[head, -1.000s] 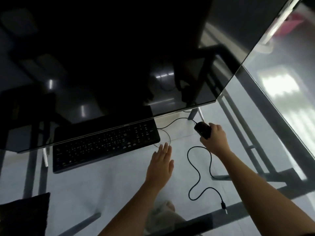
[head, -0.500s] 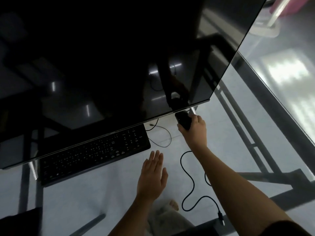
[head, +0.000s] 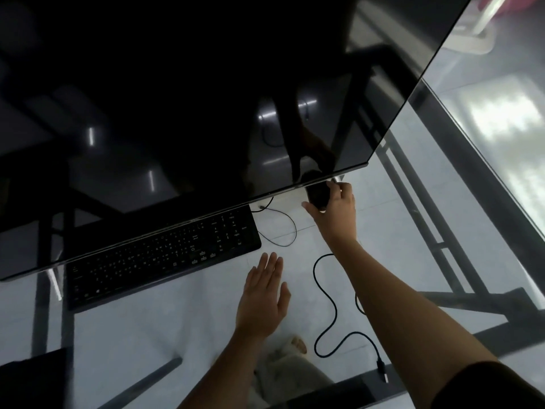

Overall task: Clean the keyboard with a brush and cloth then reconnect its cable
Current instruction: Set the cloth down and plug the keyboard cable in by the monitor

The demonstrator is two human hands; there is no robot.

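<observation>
Head view is all we have, looking down through a glass table [head: 442,178]. Our right hand [head: 336,214] is closed around a dark mouse [head: 317,194], pushed far out until it sits just under the lower right corner of the monitor [head: 206,98]; we judge this parks the mouse out of the way so the keyboard can be cleaned. Our left hand [head: 262,296] lies flat and empty, fingers together, just nearer us than the right end of the keyboard [head: 159,255], as if bracing on the glass.

That keyboard lies to the left of both hands, its far edge tucked beneath the monitor's bottom edge. A black cable [head: 333,314] snakes between our forearms, its loose plug [head: 382,369] at the near table edge, unconnected. No brush or cloth is in sight.

Beyond the right hand the monitor overhang leaves little room. Open glass lies to its right and nearer us, around the left hand.
</observation>
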